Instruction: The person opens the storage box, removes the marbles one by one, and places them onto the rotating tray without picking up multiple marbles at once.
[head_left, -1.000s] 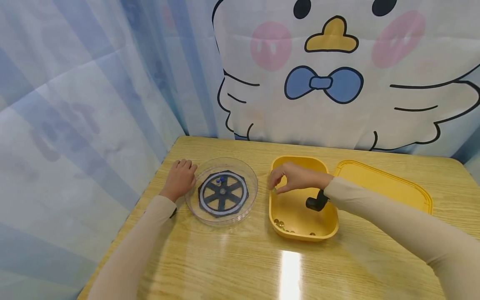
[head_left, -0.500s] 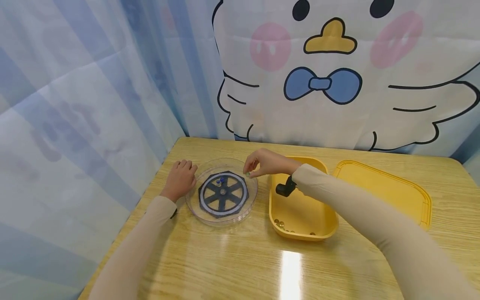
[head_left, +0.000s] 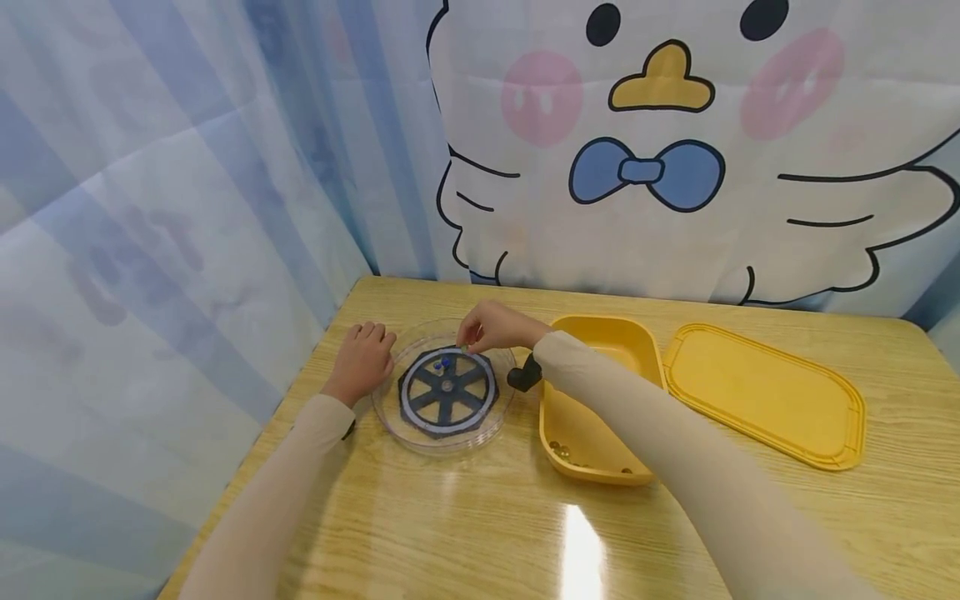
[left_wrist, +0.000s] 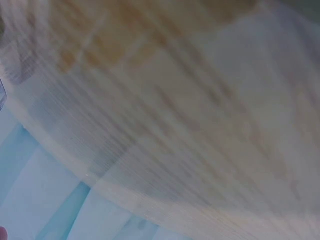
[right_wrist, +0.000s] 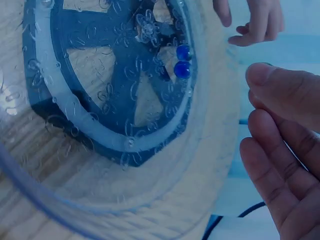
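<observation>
A clear round dish [head_left: 405,440] stands on the table, with a dark spoked wheel shape ringed in white [head_left: 447,390] at its base. Two blue marbles [right_wrist: 183,70] lie inside it, near the far side. Over the dish's far right part, my right hand [head_left: 495,325] pinches a small greenish marble [head_left: 464,349] between thumb and fingertips. The right wrist view mostly hides that marble behind the thumb. My left hand [head_left: 362,363] rests on the table at the dish's left rim, fingers relaxed and holding nothing. The left wrist view is blurred wood and curtain.
To the dish's right is a yellow tub [head_left: 600,454] with several amber marbles [head_left: 559,450] along its near edge. A flat yellow lid [head_left: 765,392] lies right of the tub. Curtains [head_left: 180,250] hang at the table's left and back edges.
My right hand has moved left from the yellow tub to above the dish, carrying the greenish marble. My left hand stays at the rim, and the two blue marbles have not moved.
</observation>
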